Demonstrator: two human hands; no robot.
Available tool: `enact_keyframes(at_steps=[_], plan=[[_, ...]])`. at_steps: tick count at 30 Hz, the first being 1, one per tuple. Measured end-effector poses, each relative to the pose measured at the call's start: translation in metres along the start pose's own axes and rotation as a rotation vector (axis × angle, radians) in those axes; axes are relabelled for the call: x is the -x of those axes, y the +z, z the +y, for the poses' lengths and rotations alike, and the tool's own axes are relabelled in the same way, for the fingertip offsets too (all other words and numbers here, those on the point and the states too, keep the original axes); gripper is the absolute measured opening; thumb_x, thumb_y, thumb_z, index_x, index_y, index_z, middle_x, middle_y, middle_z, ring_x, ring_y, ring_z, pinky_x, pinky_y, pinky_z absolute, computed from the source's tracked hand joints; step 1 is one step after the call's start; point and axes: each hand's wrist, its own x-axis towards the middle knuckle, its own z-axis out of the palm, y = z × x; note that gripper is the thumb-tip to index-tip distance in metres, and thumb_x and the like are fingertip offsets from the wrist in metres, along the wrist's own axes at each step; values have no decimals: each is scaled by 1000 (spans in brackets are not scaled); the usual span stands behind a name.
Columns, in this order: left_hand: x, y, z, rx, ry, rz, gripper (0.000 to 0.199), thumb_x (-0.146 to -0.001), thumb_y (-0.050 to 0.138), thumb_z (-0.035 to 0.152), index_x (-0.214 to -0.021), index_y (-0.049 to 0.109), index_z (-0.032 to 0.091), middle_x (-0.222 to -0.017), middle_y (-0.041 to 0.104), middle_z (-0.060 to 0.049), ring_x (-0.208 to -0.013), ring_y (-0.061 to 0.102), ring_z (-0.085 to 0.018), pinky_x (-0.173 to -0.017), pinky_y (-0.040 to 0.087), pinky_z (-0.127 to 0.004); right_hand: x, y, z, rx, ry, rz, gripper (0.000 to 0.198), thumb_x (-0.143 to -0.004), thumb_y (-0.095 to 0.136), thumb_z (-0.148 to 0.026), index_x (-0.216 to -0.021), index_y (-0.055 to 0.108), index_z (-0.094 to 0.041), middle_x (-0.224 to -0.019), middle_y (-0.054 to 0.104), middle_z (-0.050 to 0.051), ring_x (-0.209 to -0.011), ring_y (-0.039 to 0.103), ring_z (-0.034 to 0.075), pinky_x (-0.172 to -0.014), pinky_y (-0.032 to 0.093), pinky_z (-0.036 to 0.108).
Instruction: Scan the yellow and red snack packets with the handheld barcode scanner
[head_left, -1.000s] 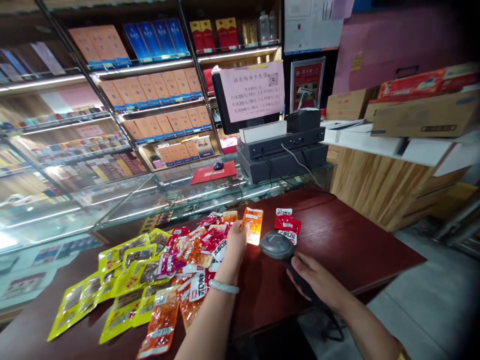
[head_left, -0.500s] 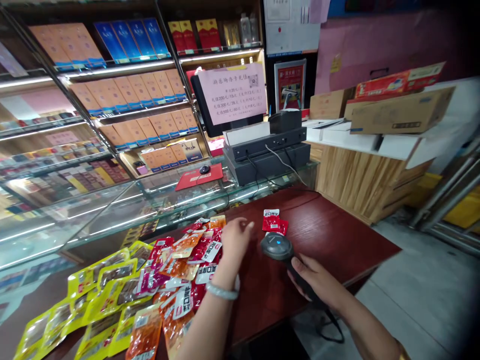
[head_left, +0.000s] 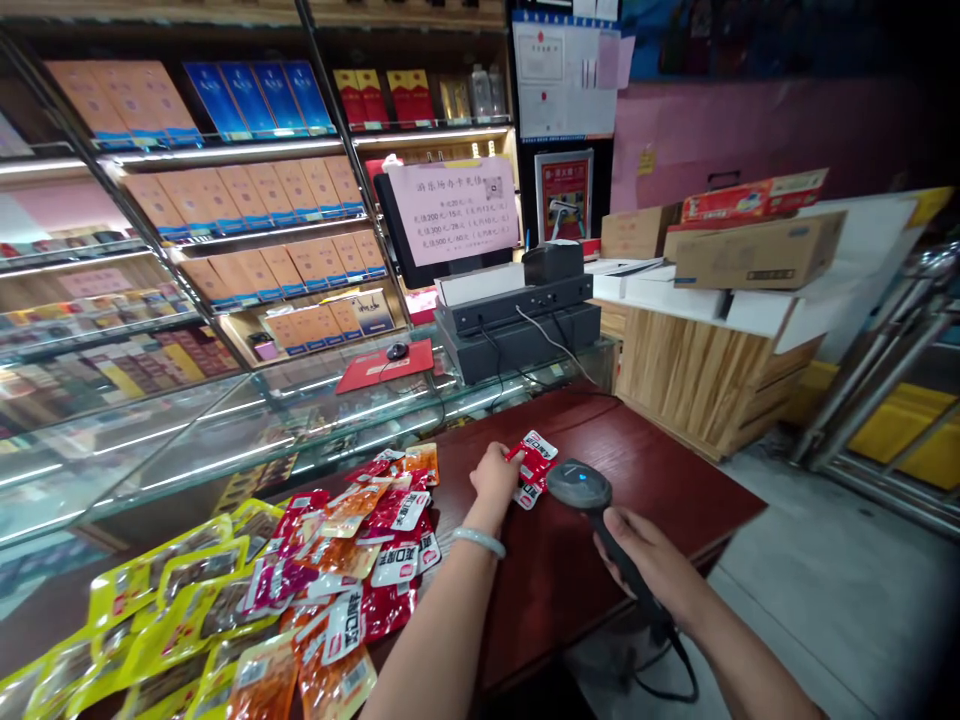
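Observation:
My left hand point(head_left: 495, 478), with a pale bangle on its wrist, pinches the edge of a red snack packet point(head_left: 535, 458) with a white label. Another red packet point(head_left: 529, 494) lies partly beneath it on the dark red table point(head_left: 630, 440). In my right hand point(head_left: 651, 568) is a black handheld barcode scanner point(head_left: 579, 487) with a small blue light on top. Its head is just right of the packets, and a cord hangs from the handle. Left of my left arm spreads a pile of red and orange snack packets point(head_left: 352, 530), beside yellow packets point(head_left: 172, 600).
Behind the table runs a glass display counter point(head_left: 315, 430) with a red mat point(head_left: 386, 366), a mouse point(head_left: 397, 351) and dark cash-register equipment point(head_left: 517, 330). Cardboard boxes point(head_left: 757, 250) sit on a wooden cabinet point(head_left: 675, 370) at right. A metal railing point(head_left: 885, 360) stands farther right.
My left hand has moved right, from beside the pile to the red packets, and now pinches one. That packet has turned. The scanner has shifted slightly right, and the view has shifted.

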Motion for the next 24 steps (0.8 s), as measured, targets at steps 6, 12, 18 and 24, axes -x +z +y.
enact_keyframes(at_steps=[6, 12, 18, 24], plan=[[17, -21, -13, 85, -14, 91, 22, -89, 58, 42, -99, 57, 23, -103, 72, -8, -100, 67, -25, -85, 42, -34, -6, 14, -4, 11, -30, -100, 56, -78, 60, -75, -81, 53, -20, -66, 57, -4, -46, 49, 7, -40, 33, 17], [24, -38, -27, 38, -11, 112, 18, -89, 59, 36, -101, 58, 22, -102, 72, -8, -99, 67, -25, -87, 42, -35, -4, 24, -5, -30, -49, -185, 55, -80, 59, -74, -84, 56, -19, -66, 56, -4, -47, 49, 7, -40, 34, 17], [45, -116, -75, -134, -137, 416, 32, -88, 56, 50, -106, 57, 24, -95, 70, -8, -99, 65, -31, -89, 43, -43, -6, 15, 2, -37, -27, -185, 54, -81, 59, -74, -87, 57, -20, -70, 58, -3, -48, 50, 7, -41, 35, 16], [66, -144, -85, -139, -93, 944, 63, -83, 63, 45, -136, 43, 18, -139, 51, -17, -135, 40, -35, -111, 30, -51, -5, 12, 1, -31, -11, -183, 55, -77, 62, -75, -85, 56, -21, -67, 57, -4, -46, 49, 7, -39, 35, 16]])
